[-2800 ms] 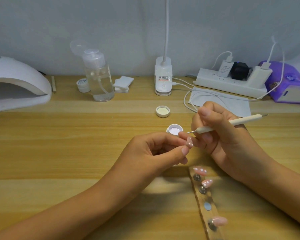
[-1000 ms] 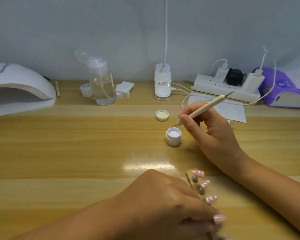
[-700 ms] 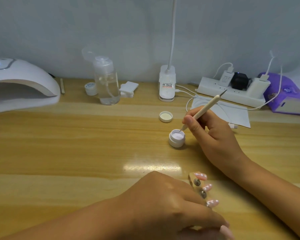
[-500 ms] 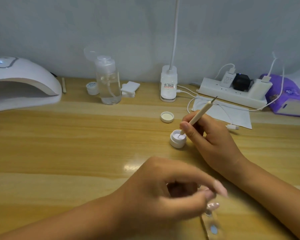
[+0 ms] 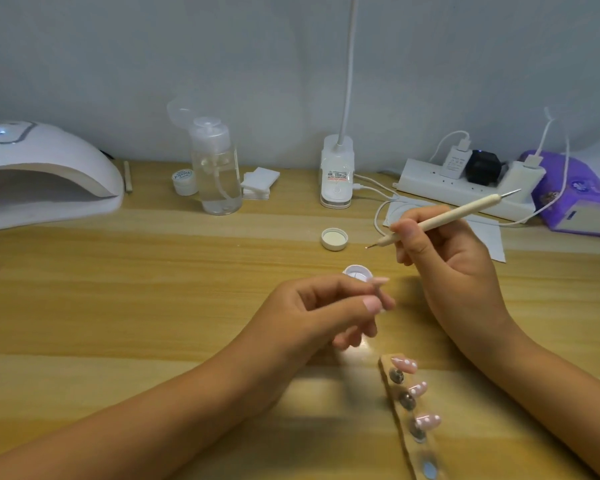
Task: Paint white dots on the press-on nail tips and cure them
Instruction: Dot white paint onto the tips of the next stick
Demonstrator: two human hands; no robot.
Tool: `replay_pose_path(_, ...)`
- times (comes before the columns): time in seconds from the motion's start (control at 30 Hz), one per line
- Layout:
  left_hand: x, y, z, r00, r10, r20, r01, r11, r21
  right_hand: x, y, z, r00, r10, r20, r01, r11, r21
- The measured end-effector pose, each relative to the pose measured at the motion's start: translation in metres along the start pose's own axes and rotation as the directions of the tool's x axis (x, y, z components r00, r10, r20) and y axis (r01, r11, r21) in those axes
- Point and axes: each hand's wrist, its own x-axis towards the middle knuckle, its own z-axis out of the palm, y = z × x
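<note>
Nail tips (image 5: 405, 364) in view: four, all pink. Three sit in a row on one clear holder strip (image 5: 406, 445) lying on the bench (image 5: 118, 306) near its front edge, each on its own round metal mount, and each carries white dots. A further mount position at the near end of the strip shows only a pale blue disc. The fourth, the held nail tip (image 5: 381, 280), is raised above the bench at the fingertips of the left hand (image 5: 326, 306), which pinches it from below between thumb and forefinger; whether it bears dots cannot be told.

The right hand (image 5: 444, 265) grips one dotting tool (image 5: 440, 218) pen-fashion, the fine point aimed left and held in the air, apart from the held nail tip and above the bench.

One open jar of white gel (image 5: 357, 273) stands on the bench just behind the left fingertips, partly hidden by them. Its single lid (image 5: 334, 239) lies further back, inner face up.

Along the rear of the bench:
- one curing lamp (image 5: 45, 181) at far left, display lit
- one thin stick (image 5: 128, 176) beside it
- one small capped pot (image 5: 184, 181)
- one clear pump bottle (image 5: 217, 168)
- one stack of white pads (image 5: 258, 181)
- one desk lamp base (image 5: 336, 171)
- one power strip (image 5: 465, 188) with three plugs
- one purple tissue pack (image 5: 575, 195)
</note>
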Motion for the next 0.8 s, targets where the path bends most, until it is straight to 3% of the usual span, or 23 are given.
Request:
replay_pose_path(0.27,0.0052,0.0016,-0.0009,0.983,-0.068,-0.168,0.027,0.972,-0.232,-0.0026,-0.0018,-0.0072,0.982,0.188,-0.011,-0.183,0.969,0.165)
replay_pose_path(0.43,0.0056,0.0017,-0.0005,0.985,-0.062,-0.163,0.029,0.979,-0.203,-0.003,0.0002,-0.008,0.962,0.271,0.044,-0.271,0.91,0.315)
replay_pose_path(0.67,0.0056,-0.003,0.002,0.992,-0.021,-0.127,0.007,0.994,-0.107,-0.0093,-0.0028,-0.0082,0.906,0.407,0.119,-0.39,0.691,0.608)
replay_pose_path(0.8,0.0028,-0.0038,0.0035,0.995,0.022,-0.092,-0.023,1.0,-0.015,-0.008,-0.0049,-0.0055,0.897,0.431,0.095,-0.39,0.672,0.63)
